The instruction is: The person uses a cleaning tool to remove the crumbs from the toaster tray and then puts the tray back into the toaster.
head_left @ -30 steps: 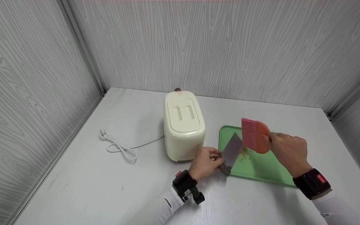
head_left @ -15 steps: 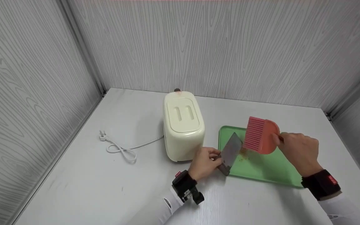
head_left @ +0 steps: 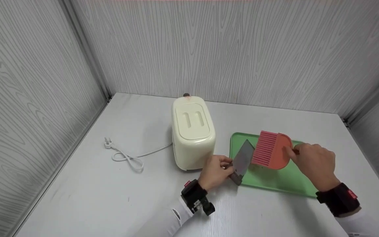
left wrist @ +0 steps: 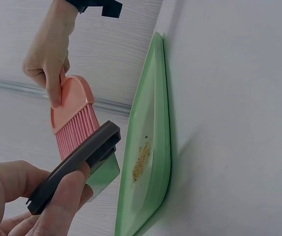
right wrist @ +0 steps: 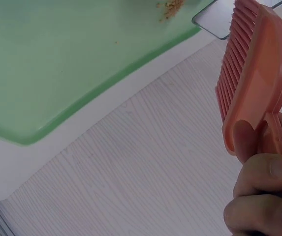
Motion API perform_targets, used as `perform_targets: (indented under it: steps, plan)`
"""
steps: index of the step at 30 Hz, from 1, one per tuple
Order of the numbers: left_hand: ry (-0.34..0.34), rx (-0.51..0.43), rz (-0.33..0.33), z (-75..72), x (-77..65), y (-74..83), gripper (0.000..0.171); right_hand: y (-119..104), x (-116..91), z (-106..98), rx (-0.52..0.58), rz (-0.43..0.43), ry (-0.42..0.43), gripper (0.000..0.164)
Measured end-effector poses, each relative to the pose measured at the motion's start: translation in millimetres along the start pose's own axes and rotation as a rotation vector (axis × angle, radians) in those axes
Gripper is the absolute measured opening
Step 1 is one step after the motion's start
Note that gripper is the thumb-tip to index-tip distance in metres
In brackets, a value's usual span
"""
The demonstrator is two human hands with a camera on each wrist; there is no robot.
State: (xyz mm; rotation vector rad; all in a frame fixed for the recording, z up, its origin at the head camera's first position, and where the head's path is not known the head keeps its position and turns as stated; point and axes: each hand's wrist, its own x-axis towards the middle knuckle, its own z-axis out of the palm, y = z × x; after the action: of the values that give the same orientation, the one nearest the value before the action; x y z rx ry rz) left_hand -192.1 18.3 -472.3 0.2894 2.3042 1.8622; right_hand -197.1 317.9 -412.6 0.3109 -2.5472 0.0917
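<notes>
My left hand (head_left: 214, 173) pinches the dark handle (left wrist: 77, 164) of a flat metal scraper (head_left: 244, 157) between thumb and fingers, its blade slanting away from me over the near left corner of a green tray (head_left: 294, 184). Held by that end, the scraper leaves its broad face free, and my fingers stay outside the rim.

Across from it, my right hand (head_left: 314, 164) grips an orange brush (head_left: 280, 153) by its short handle, thumb laid flat on the body, a hold that I judge steadies the head against twisting. The pink bristles (head_left: 264, 149) point toward my left hand, so brush and blade face one another between my two hands. Whether bristle tips touch metal is hard to tell: the head view overlaps them, and the left wrist view puts the scraper in front.

A small scatter of crumbs (left wrist: 141, 161) lies on the tray, between my hands and near the blade's edge, partly hidden from above by the brush. The tray sits flat beneath my right hand, its raised rim likely keeping the bits from straying.

Just beyond my left hand stands a cream toaster (head_left: 194, 131), its white cord (head_left: 153, 151) loosely looped and its plug (head_left: 108, 143) lying farther left, well apart from both tools.
</notes>
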Motion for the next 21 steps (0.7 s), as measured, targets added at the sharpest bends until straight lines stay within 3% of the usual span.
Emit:
perform_targets:
  steps: [10,21]
  plan:
    - [0.006,0.004,-0.003,0.1,0.1,0.3,0.025,-16,-2,7,-0.051,-0.03,0.063,0.066]
    - [0.006,-0.005,0.0,0.2,-1.1,2.0,0.021,-18,0,10,-0.084,-0.077,0.067,0.063]
